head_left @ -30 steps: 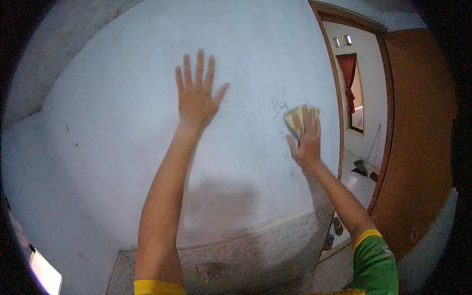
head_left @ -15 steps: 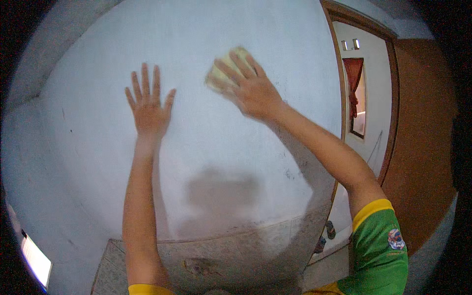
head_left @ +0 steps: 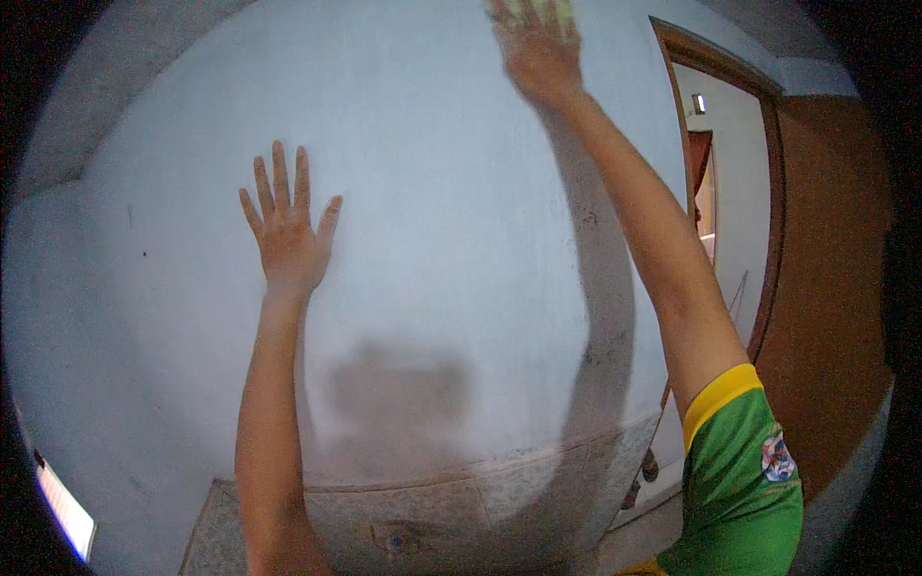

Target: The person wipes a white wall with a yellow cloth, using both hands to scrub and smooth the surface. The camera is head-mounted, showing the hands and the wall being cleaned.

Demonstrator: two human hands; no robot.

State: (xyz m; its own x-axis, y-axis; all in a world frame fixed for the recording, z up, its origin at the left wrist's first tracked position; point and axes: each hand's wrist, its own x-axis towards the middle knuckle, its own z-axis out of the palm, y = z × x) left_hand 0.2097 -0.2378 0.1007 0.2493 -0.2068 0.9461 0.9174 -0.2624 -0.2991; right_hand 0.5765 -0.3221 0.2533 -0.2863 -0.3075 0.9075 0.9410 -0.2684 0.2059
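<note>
My left hand point(head_left: 293, 240) lies flat against the pale blue wall point(head_left: 423, 211), its fingers spread and nothing under them that I can see. High up, at the top edge of the view, my right hand point(head_left: 545, 62) presses a pale yellow folded cloth point(head_left: 565, 13) to the same wall. Only bits of the cloth show between and beside the fingers; the fingertips run out of the picture. Dark specks and scuffs point(head_left: 588, 221) mark the wall below my right forearm.
A brown wooden door frame point(head_left: 776, 211) and brown door point(head_left: 831, 269) stand to the right, with a red curtain point(head_left: 699, 158) beyond. Tiles point(head_left: 451, 504) line the wall's foot. A bright opening point(head_left: 65, 509) is at lower left.
My right hand has slid up and to the right along the wall with the cloth, its arm stretching out. My left hand stays on the wall; the view has shifted slightly.
</note>
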